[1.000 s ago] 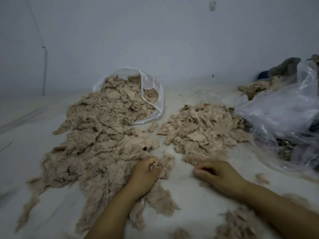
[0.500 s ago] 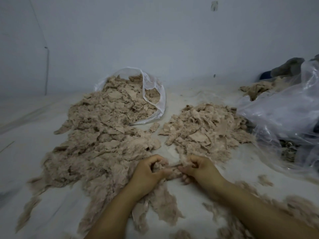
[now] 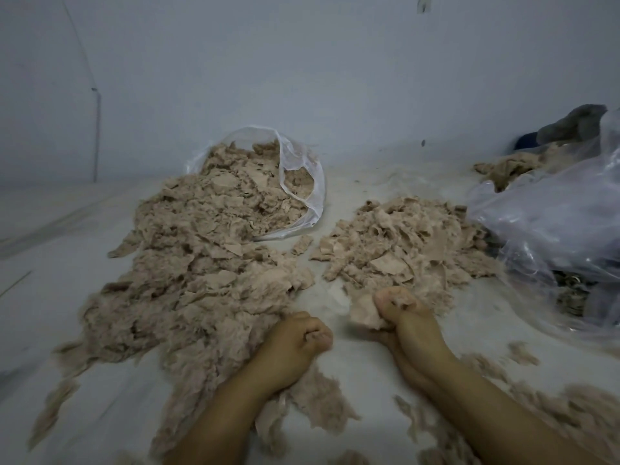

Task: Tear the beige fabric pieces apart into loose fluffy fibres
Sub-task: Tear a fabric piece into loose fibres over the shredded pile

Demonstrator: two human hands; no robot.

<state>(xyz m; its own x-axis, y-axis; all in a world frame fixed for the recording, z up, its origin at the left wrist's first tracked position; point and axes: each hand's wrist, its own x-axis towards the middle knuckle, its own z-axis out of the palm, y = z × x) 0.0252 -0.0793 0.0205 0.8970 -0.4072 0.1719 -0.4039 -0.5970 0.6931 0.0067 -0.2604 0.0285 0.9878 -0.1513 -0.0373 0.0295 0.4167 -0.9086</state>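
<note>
A big heap of beige fabric pieces and fluff (image 3: 198, 273) spreads over the white surface on the left, spilling from a clear plastic bag (image 3: 302, 182). A smaller pile of beige pieces (image 3: 402, 243) lies right of centre. My right hand (image 3: 406, 323) grips a beige fabric piece (image 3: 364, 312) at the pile's near edge. My left hand (image 3: 295, 347) is curled beside the big heap with a bit of beige fibre pinched between its fingertips. The two hands are apart.
A crumpled clear plastic bag (image 3: 553, 229) lies at the right with dark and grey cloth (image 3: 570, 125) behind it. Loose fluffy fibres (image 3: 570, 407) are scattered at the near right. A grey wall stands behind.
The hands, which met on one piece half a second ago, have pulled apart: the right went up and right with the piece, the left stayed by the big heap.
</note>
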